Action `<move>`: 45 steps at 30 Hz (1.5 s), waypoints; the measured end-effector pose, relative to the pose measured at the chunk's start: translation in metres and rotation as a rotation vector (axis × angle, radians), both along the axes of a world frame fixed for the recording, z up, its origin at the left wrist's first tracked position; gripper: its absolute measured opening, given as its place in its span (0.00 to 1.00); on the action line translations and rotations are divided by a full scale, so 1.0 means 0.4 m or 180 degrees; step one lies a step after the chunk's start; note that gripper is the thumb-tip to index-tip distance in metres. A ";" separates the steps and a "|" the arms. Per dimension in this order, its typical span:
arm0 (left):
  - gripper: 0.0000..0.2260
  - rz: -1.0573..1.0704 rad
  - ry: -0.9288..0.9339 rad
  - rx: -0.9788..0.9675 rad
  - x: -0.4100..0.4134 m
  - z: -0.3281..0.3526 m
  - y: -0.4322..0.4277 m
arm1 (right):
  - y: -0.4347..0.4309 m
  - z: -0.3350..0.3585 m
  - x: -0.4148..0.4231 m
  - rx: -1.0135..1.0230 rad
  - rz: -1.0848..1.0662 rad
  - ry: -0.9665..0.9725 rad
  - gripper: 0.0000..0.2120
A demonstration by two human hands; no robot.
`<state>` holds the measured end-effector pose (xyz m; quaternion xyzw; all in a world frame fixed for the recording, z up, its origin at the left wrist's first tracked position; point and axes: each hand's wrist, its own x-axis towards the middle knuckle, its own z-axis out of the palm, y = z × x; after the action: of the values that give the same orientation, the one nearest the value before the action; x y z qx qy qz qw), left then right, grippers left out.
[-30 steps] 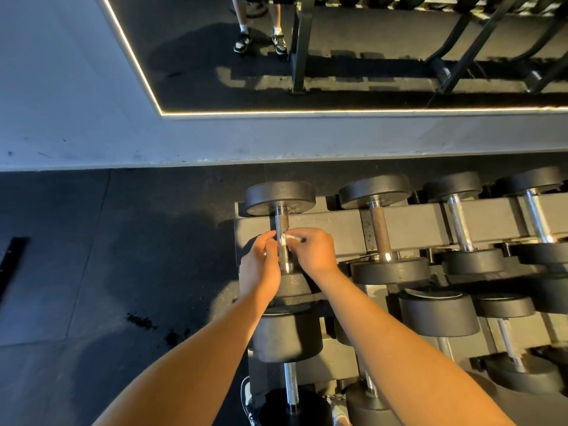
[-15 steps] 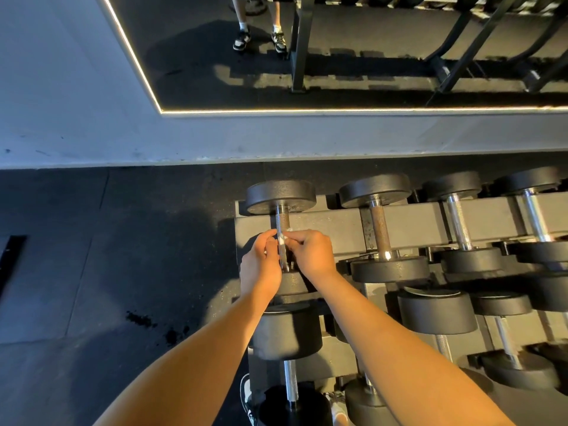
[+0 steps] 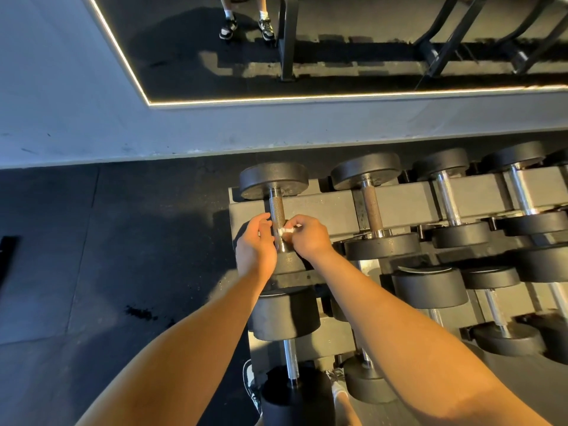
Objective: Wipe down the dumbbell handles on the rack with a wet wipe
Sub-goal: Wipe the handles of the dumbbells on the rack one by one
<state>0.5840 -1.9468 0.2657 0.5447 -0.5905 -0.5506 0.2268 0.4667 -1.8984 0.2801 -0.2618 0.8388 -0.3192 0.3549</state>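
Head view, looking down over both forearms at the rack [image 3: 405, 204]. The right hand [image 3: 309, 238] reaches in from the right, knuckles up, with its fingertips bunched tight on a small white wet wipe [image 3: 284, 231]. It presses that wad against the right side of the handle [image 3: 276, 210], low on the bar. This is the leftmost dumbbell [image 3: 273, 179] on the top rail.

The left hand [image 3: 256, 244] comes in on the opposite side, just beside the bar. Its fingers are loosely curved and grip nothing I can see. Whether they actually touch the metal, I cannot tell. Both arms run long and nearly straight up from the bottom edge, wrists close together, with the near weight head tucked under them.

Against a second ago, more knurled bar shows bare above the fingers, so the wipe sits closer to the near end now. The left thumb was pressed in against the bar and the wipe then; now that hand has eased off to the side. The right hand keeps its pinch throughout.

The neighbouring dumbbell [image 3: 372, 210], with its brownish handle, lies untouched just to the right. Beyond the rack, the mirror [image 3: 338, 41] on the wall shows a pair of sneakered feet, and the dark floor [image 3: 107, 241] spreads out to the left.
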 end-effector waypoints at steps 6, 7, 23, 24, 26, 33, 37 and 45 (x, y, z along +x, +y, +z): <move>0.10 -0.0075 -0.0002 0.0100 0.005 0.023 0.000 | 0.023 0.014 0.000 0.0239 0.0239 -0.0014 0.08; 0.10 -0.0110 0.0029 0.0182 0.013 0.025 0.001 | 0.023 0.014 0.001 0.0245 0.0267 0.0057 0.08; 0.11 -0.0803 0.0189 0.0067 0.030 0.036 -0.031 | 0.002 0.030 0.049 -0.0535 0.0201 -0.0198 0.16; 0.10 -0.0817 0.0108 0.0047 0.022 0.040 -0.042 | 0.002 0.031 0.042 -0.0560 0.0169 -0.0226 0.16; 0.08 -0.0648 0.0012 -0.0066 0.005 0.043 -0.067 | -0.001 0.027 0.033 -0.0624 0.0089 -0.0149 0.16; 0.09 -0.0244 -0.0118 -0.0622 -0.052 0.040 -0.144 | -0.012 -0.018 0.057 -0.0538 -0.0197 0.0712 0.13; 0.09 0.0037 -0.0035 -0.0226 -0.100 0.029 -0.139 | -0.009 -0.021 0.050 -0.0585 -0.0228 0.0705 0.14; 0.07 -0.0076 0.0090 -0.0242 -0.076 0.025 -0.086 | -0.002 0.000 0.056 -0.0557 -0.0130 0.0703 0.12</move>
<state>0.5537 -1.9811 0.2758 0.5207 -0.6142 -0.5381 0.2490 0.4890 -1.8991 0.2800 -0.3081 0.8469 -0.3676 0.2297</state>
